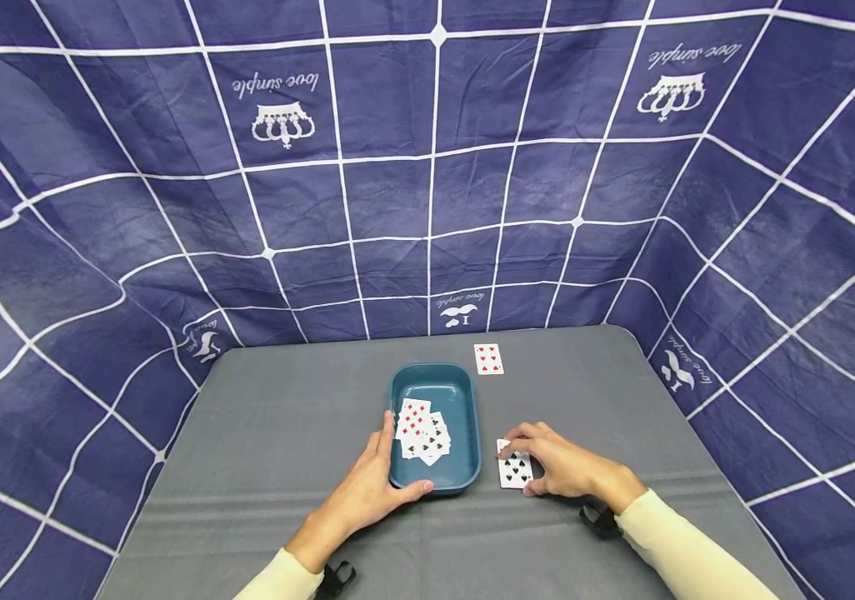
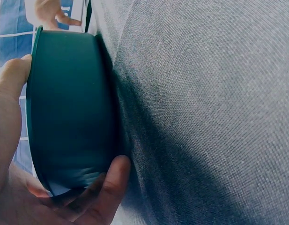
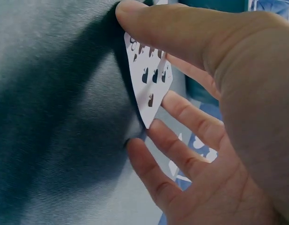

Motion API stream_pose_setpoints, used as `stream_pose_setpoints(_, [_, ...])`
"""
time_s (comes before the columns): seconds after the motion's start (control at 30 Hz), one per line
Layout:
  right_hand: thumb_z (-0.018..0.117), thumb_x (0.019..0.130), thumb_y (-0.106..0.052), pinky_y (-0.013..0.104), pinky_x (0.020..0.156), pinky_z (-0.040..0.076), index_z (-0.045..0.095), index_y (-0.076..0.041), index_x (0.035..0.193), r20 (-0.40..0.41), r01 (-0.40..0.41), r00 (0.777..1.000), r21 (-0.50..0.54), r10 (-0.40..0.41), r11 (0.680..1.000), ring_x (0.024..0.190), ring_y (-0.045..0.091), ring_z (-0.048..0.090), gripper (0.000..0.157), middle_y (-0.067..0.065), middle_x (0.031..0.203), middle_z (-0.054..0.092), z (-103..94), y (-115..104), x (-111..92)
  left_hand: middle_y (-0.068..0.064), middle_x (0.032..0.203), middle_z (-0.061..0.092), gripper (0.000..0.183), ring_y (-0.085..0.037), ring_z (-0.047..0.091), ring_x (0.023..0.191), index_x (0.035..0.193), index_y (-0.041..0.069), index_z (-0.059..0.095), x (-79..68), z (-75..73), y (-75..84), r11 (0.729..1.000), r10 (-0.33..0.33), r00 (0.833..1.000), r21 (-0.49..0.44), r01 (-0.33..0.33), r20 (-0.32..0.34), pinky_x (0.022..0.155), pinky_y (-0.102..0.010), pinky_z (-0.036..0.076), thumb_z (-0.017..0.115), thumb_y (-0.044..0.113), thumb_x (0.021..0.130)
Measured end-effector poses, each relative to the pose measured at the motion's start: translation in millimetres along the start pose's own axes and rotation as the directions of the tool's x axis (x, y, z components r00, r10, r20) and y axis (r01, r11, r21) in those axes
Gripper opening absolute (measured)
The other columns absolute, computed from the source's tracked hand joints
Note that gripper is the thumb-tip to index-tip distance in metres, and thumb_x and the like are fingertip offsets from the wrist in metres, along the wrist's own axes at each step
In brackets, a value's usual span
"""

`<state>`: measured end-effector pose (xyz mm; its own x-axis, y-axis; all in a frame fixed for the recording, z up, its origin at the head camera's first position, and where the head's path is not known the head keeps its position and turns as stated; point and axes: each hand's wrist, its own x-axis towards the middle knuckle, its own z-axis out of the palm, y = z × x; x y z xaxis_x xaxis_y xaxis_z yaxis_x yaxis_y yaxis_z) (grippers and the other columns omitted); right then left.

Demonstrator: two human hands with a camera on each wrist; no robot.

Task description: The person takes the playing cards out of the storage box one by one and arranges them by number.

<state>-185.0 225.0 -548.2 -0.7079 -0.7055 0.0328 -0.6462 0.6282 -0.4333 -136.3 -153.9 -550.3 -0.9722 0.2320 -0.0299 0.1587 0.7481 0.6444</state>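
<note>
My left hand (image 1: 367,492) holds a teal plastic tray (image 1: 461,400) at its near left corner, thumb at the near rim and fingers along the left wall. In the left wrist view those fingers curve around the tray's outer side (image 2: 69,108). Inside the tray lies a loose pile of face-up playing cards, with a diamonds card (image 1: 414,417) over several spades cards (image 1: 438,437). To the right of the tray, my right hand (image 1: 566,465) pinches a spades playing card (image 1: 515,475) between thumb and fingers. The right wrist view shows this card (image 3: 151,79) tilted, close over the cloth.
A six of hearts (image 1: 488,359) lies face up beyond the tray's far right corner. Grey cloth (image 1: 285,417) covers the table. Blue curtains (image 1: 390,200) with white grid lines stand around its back and sides.
</note>
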Motion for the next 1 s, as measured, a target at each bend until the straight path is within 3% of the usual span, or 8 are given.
stream_pose_setpoints(0.7, [0.104, 0.083, -0.016, 0.047, 0.114, 0.057, 0.084, -0.026, 0.139, 0.011, 0.012, 1.000, 0.010, -0.012, 1.000, 0.133, 0.023, 0.063, 0.060, 0.005, 0.158, 0.070, 6.2, 2.5, -6.7, -0.024, 0.173, 0.052, 0.145, -0.040, 0.065, 0.149, 0.187, 0.001, 0.013, 1.2, 1.1, -1.5, 1.000, -0.002, 1.000, 0.010, 0.002, -0.001, 0.124, -0.061, 0.055, 0.097, 0.067, 0.089])
stream_pose_setpoints(1.0, [0.103, 0.084, -0.017, 0.051, 0.117, 0.056, 0.083, -0.027, 0.140, 0.010, 0.006, 1.000, 0.014, -0.006, 1.000, 0.139, 0.027, 0.062, 0.060, 0.005, 0.161, 0.069, 6.5, 2.3, -6.8, -0.025, 0.174, 0.052, 0.145, -0.040, 0.064, 0.151, 0.186, 0.001, 0.013, 1.7, 1.0, -1.5, 1.000, 0.001, 1.000, 0.009, -0.001, -0.004, 0.125, -0.062, 0.054, 0.097, 0.066, 0.089])
